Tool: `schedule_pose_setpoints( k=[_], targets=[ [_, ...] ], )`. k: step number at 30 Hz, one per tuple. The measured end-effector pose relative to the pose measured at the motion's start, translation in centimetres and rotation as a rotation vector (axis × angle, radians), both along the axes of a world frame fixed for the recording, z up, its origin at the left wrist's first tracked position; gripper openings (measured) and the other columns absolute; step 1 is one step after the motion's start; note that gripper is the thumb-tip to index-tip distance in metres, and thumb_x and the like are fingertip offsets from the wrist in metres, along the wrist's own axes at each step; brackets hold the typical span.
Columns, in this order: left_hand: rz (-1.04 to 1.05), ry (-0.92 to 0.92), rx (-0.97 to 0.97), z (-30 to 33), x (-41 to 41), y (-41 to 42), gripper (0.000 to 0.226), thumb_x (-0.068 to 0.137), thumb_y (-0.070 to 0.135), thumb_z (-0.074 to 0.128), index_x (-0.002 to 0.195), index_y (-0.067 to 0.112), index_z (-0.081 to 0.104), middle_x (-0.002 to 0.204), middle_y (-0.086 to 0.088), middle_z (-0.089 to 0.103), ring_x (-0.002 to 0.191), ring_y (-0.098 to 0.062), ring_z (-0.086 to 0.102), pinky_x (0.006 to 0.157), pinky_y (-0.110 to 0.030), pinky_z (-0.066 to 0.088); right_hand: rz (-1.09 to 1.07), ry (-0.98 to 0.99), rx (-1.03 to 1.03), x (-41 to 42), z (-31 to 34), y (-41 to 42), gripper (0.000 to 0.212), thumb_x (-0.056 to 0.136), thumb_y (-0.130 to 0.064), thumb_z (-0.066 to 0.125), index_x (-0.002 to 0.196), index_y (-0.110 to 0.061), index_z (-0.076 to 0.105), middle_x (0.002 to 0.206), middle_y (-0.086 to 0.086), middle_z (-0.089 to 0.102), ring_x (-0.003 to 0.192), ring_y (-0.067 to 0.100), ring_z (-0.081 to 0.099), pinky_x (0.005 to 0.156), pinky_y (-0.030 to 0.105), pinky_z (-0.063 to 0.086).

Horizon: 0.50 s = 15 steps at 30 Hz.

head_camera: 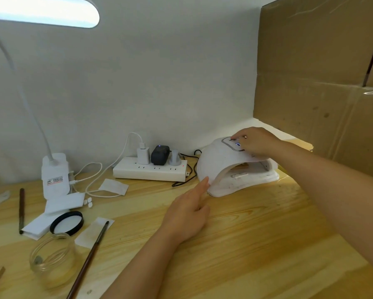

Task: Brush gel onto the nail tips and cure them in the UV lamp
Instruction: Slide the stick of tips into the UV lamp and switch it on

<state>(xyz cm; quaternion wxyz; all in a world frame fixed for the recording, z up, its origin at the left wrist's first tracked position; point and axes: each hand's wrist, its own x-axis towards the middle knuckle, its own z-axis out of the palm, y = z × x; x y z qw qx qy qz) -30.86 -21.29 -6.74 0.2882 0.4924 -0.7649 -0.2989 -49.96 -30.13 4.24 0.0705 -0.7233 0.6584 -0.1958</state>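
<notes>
A white domed UV lamp (pixel 215 167) stands on the wooden table at the back right, its blue display lit. My right hand (pixel 255 141) lies on top of it, fingertips pressing the button panel. My left hand (pixel 188 212) rests on the table, its index finger straight and touching the lamp's left front edge. Inside the lamp's opening lies a small strip (pixel 239 176), likely holding nail tips. A brown-handled brush (pixel 90 255) lies on a white paper at the lower left. Three loose white nail tips (pixel 88 202) lie by the desk lamp's base.
An open glass jar (pixel 51 258) stands at the lower left, its black lid (pixel 67 222) behind it. A white power strip (pixel 150 171) with plugs sits against the wall. A desk lamp base (pixel 55 175) is at left. Cardboard (pixel 323 67) walls the right side.
</notes>
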Motion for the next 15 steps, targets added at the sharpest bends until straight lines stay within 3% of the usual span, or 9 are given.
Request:
schedule_pose_setpoints(
  k=[2,5,8,10,12,13,15],
  targets=[
    [0.004,0.004,-0.008,-0.1,0.0,-0.1,0.068,0.088,0.013,0.043,0.141,0.043,0.013,0.145,0.017,0.033,0.13,-0.006,0.033,0.099,-0.019,0.025,-0.02,0.005,0.016,0.1,0.0,-0.2,0.038,0.094,-0.009,0.033,0.119,-0.02,0.059,0.131,0.001,0.051,0.089,0.016,0.044,0.053,0.011,0.028],
    [0.019,-0.002,-0.039,-0.2,-0.1,-0.2,0.066,0.087,0.015,0.046,0.141,0.04,0.018,0.141,0.025,0.035,0.107,-0.007,0.05,0.086,-0.017,0.032,-0.096,-0.055,0.038,0.2,0.0,-0.3,0.04,0.091,-0.009,0.034,0.114,-0.026,0.061,0.126,0.0,0.054,0.087,0.017,0.045,0.053,0.018,0.03],
    [0.048,0.091,-0.055,-0.2,-0.2,-0.1,0.062,0.086,0.011,0.047,0.138,0.038,0.028,0.133,0.026,0.042,0.093,-0.007,0.051,0.077,-0.018,0.036,-0.15,-0.03,0.037,0.6,-0.1,0.1,0.039,0.091,-0.013,0.035,0.116,-0.03,0.06,0.129,-0.006,0.053,0.103,0.019,0.049,0.067,0.024,0.032],
    [0.09,0.276,-0.08,-0.3,-0.1,-0.2,0.055,0.085,0.004,0.046,0.131,0.034,0.04,0.124,0.02,0.05,0.097,0.002,0.05,0.08,-0.012,0.039,-0.188,0.027,-0.002,0.9,-0.5,0.7,0.04,0.093,-0.017,0.033,0.122,-0.033,0.055,0.133,-0.01,0.05,0.118,0.018,0.045,0.078,0.023,0.031],
    [0.145,0.402,-0.111,-0.2,-0.1,0.0,0.048,0.085,0.003,0.045,0.117,0.038,0.048,0.11,0.018,0.055,0.093,0.003,0.053,0.072,-0.009,0.041,-0.2,-0.008,-0.074,1.2,-1.0,1.5,0.04,0.094,-0.022,0.033,0.129,-0.035,0.049,0.133,-0.008,0.05,0.122,0.02,0.044,0.088,0.026,0.034],
    [0.164,0.431,-0.134,-0.2,-0.2,-0.1,0.046,0.085,0.004,0.045,0.111,0.042,0.049,0.104,0.018,0.056,0.088,-0.001,0.055,0.068,-0.011,0.042,-0.207,-0.071,-0.129,1.5,-1.1,2.2,0.041,0.094,-0.024,0.034,0.131,-0.036,0.046,0.125,-0.005,0.056,0.119,0.021,0.047,0.087,0.027,0.035],
    [0.185,0.427,-0.174,0.1,-0.3,-0.4,0.043,0.084,0.006,0.045,0.103,0.044,0.049,0.097,0.017,0.057,0.083,-0.011,0.058,0.064,-0.018,0.043,-0.216,-0.255,-0.31,2.9,-1.1,3.7,0.039,0.093,-0.026,0.038,0.13,-0.034,0.047,0.089,-0.005,0.059,0.099,0.022,0.054,0.076,0.027,0.036]
  ],
)
